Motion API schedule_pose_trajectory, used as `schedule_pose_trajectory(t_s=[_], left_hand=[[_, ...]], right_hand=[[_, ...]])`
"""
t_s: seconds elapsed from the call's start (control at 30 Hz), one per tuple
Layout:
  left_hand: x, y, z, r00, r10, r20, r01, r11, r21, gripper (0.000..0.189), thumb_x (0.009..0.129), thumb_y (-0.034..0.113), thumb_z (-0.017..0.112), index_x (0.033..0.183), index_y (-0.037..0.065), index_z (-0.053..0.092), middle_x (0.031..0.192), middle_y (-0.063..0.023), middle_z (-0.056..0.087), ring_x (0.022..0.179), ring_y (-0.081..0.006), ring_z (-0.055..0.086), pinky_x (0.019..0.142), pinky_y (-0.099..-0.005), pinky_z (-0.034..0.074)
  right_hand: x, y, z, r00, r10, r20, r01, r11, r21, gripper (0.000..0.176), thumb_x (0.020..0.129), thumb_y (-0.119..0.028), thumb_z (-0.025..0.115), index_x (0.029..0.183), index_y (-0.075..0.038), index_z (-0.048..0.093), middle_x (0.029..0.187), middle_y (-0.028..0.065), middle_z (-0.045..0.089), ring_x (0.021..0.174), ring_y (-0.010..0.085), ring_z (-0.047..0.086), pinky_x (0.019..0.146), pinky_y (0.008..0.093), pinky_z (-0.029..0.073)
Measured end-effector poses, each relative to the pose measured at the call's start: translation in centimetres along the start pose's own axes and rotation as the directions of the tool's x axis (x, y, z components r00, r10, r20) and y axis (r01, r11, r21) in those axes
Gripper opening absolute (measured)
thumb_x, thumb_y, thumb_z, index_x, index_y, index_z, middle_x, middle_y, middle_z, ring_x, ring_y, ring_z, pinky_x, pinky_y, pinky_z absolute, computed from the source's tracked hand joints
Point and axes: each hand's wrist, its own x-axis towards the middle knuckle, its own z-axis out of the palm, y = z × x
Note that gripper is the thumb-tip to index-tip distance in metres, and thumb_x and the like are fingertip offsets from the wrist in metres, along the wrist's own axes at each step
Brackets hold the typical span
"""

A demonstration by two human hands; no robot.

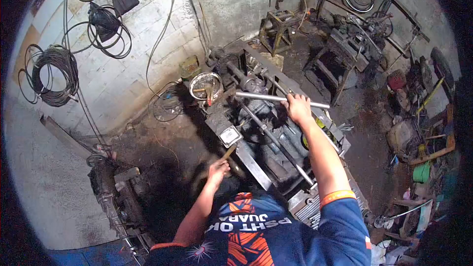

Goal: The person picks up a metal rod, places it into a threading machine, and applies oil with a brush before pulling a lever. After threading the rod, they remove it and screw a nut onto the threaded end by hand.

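Note:
My right hand (298, 108) is closed around a long bright metal rod (261, 97), which lies slantwise above a grimy machine (276, 143) resembling a lathe. Lower down on the left, my left hand (218, 171) grips a short wooden handle (228, 152); its far end points toward a square white tin (229, 137) on the machine's end. I cannot make out what the handle belongs to. Another long shaft (268, 132) runs lengthwise along the machine, beneath the rod. A yellow-black tape measure or similar round item (320, 124) is partly hidden behind my right forearm.
A white bucket (206, 88) containing a hammer-like tool stands beyond the machine. Coiled black cables (54, 76) hang on the left wall. Metal frames (335, 64) and scrap crowd the right side. A long dark machine part (111, 207) stands at lower left.

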Motion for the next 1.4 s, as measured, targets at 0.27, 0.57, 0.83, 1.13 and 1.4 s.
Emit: schedule_pose_trajectory(t_s=[0.27, 0.57, 0.83, 1.13, 1.4], left_hand=[[0.1, 0.7, -0.2, 0.999, -0.05, -0.006, 0.05, 0.996, 0.068, 0.039, 0.086, 0.019, 0.063, 0.121, 0.003, 0.056, 0.11, -0.0049, 0.064, 0.085, -0.0135, 0.064, 0.072, -0.0276, 0.046], [1.1, -0.7, 0.5, 0.96, 0.278, -0.041, -0.222, 0.84, 0.494, 0.037, 0.08, 0.015, 0.065, 0.11, -0.005, 0.061, 0.104, -0.0189, 0.065, 0.1, -0.0261, 0.062, 0.09, -0.0333, 0.046], [1.2, -0.4, 0.1, 0.963, 0.27, -0.017, -0.219, 0.814, 0.537, 0.044, 0.079, 0.016, 0.067, 0.117, -0.005, 0.057, 0.106, -0.017, 0.066, 0.098, -0.0254, 0.063, 0.086, -0.0338, 0.048], [1.4, -0.5, -0.6, 0.971, 0.235, 0.046, -0.228, 0.85, 0.476, 0.041, 0.081, 0.015, 0.066, 0.114, -0.007, 0.058, 0.106, -0.0186, 0.065, 0.098, -0.0235, 0.063, 0.086, -0.0327, 0.048], [2.1, -1.8, -0.2, 0.964, 0.263, -0.041, -0.221, 0.877, 0.427, 0.036, 0.08, 0.018, 0.066, 0.107, -0.005, 0.062, 0.1, -0.0168, 0.068, 0.092, -0.023, 0.064, 0.082, -0.0334, 0.049]], right_hand=[[-0.4, 0.4, 0.8, 0.997, -0.011, -0.077, 0.012, 1.0, 0.009, 0.04, 0.09, -0.046, 0.048, 0.105, -0.011, 0.058, 0.106, 0.0181, 0.059, 0.104, 0.0376, 0.053, 0.091, 0.0526, 0.037], [-0.2, 0.4, 0.9, 0.997, -0.015, -0.078, 0.013, 1.0, -0.027, 0.04, 0.091, -0.046, 0.047, 0.107, -0.012, 0.059, 0.106, 0.0178, 0.059, 0.104, 0.0373, 0.053, 0.091, 0.0517, 0.037], [-0.1, -0.2, 0.3, 0.999, -0.004, -0.052, 0.002, 0.999, -0.043, 0.039, 0.09, -0.045, 0.049, 0.11, -0.014, 0.058, 0.108, 0.0159, 0.059, 0.107, 0.0341, 0.051, 0.091, 0.0498, 0.037], [-0.4, -0.4, 0.3, 0.998, 0.055, -0.025, -0.054, 0.998, 0.037, 0.038, 0.091, -0.045, 0.049, 0.111, -0.014, 0.058, 0.112, 0.0183, 0.056, 0.113, 0.0369, 0.048, 0.099, 0.055, 0.033], [-0.8, -0.1, 0.3, 0.997, 0.039, -0.063, -0.036, 0.998, 0.049, 0.041, 0.09, -0.045, 0.049, 0.112, -0.012, 0.059, 0.111, 0.0186, 0.057, 0.111, 0.0377, 0.05, 0.097, 0.0562, 0.035]])
